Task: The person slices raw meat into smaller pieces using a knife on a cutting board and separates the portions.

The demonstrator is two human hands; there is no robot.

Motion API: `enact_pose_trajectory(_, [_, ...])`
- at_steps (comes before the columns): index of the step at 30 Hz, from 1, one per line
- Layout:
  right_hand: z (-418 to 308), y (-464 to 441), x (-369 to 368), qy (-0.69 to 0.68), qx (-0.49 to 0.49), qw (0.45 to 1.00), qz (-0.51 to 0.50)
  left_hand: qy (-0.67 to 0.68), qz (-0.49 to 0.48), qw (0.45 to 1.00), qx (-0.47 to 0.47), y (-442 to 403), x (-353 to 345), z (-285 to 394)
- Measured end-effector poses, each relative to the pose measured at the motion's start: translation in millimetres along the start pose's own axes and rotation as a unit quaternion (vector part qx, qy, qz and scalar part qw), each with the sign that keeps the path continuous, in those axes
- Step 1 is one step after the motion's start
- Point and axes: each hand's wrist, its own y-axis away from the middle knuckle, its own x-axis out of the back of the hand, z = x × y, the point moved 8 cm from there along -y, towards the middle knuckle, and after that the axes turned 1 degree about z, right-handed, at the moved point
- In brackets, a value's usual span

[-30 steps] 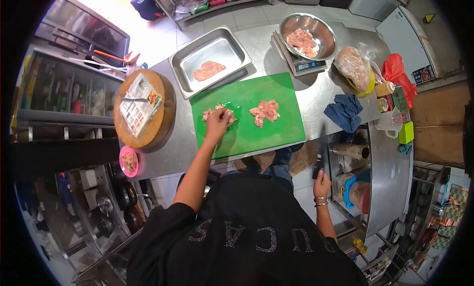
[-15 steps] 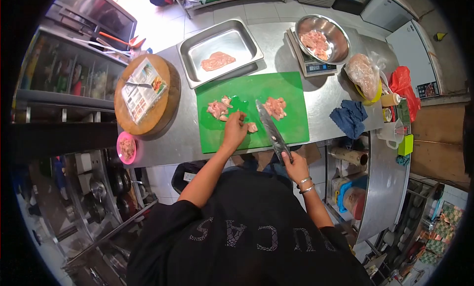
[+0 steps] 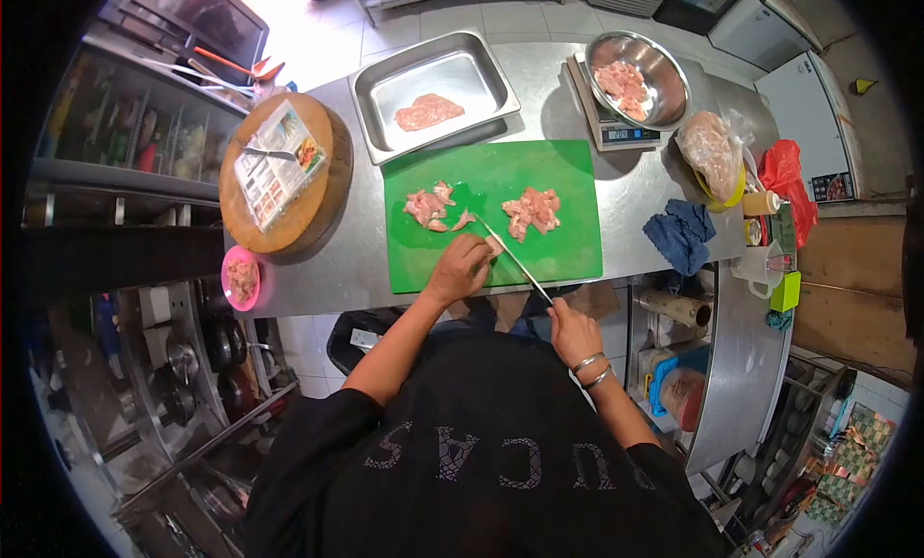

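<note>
On the green cutting board (image 3: 433,264), my left hand (image 3: 460,268) is closed on a small piece of raw meat (image 3: 495,245) near the board's front edge. My right hand (image 3: 575,335) grips the handle of a knife (image 3: 515,258), its blade edge-down beside my left fingertips, against that piece. A pile of cut meat (image 3: 428,207) lies left on the board, with a thin strip (image 3: 463,220) beside it. Another pile of pieces (image 3: 532,214) lies to the right of the blade.
Behind the board, a steel tray (image 3: 371,139) holds a flat meat slice; a steel bowl (image 3: 674,96) of meat sits on a scale (image 3: 616,136). A round wooden block (image 3: 332,187) and pink dish (image 3: 252,298) are left; a blue cloth (image 3: 680,234) and bagged meat (image 3: 707,146) are right.
The knife has swung in from the right and now stands on its edge at a piece by my left hand. My left hand has moved from the left pile to the board's front middle.
</note>
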Motion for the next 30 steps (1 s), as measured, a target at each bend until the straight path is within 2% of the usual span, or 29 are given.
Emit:
enact_pose_trajectory(2, [-5.1,3.1,-0.7,0.038,0.011,0.999,0.001,0.013,-0.037,0.999,-0.027,-4.4,-10.9,0.9])
enact_pose_trajectory(6, [4.2,8.1,-3.0,0.053,0.005,0.999,-0.005,0.011,-0.059,0.998,-0.016,-2.0,-24.4,-13.1])
enact_pose_trajectory(12, [0.6,12.8,8.0,0.078,-0.007,0.996,-0.047,0.024,-0.027,0.999,-0.022,-2.7,-20.3,-12.6])
enact_pose_trajectory(15, [-5.7,-10.5,-19.2,0.059,0.004,0.996,-0.064,0.035,-0.029,0.999,-0.015,0.7,-19.5,-14.9])
enact_pose_trajectory(18, [-5.4,-31.3,-46.1,0.04,0.015,0.999,-0.034,0.021,-0.023,0.999,-0.036,-2.0,-15.6,-10.3])
enact_pose_trajectory(22, [-10.6,-23.5,-24.1,0.014,0.027,0.999,-0.017,0.037,0.006,0.999,-0.022,0.9,-5.5,-6.3])
enact_pose_trajectory(24, [-16.3,-12.8,-5.3,0.014,0.006,0.999,-0.037,0.041,0.018,0.999,0.0,1.7,-3.9,-9.9])
enact_pose_trajectory(30, [-17.1,-1.6,-3.5,0.054,0.021,0.994,-0.088,0.041,0.007,0.999,-0.021,4.6,-14.2,-19.1])
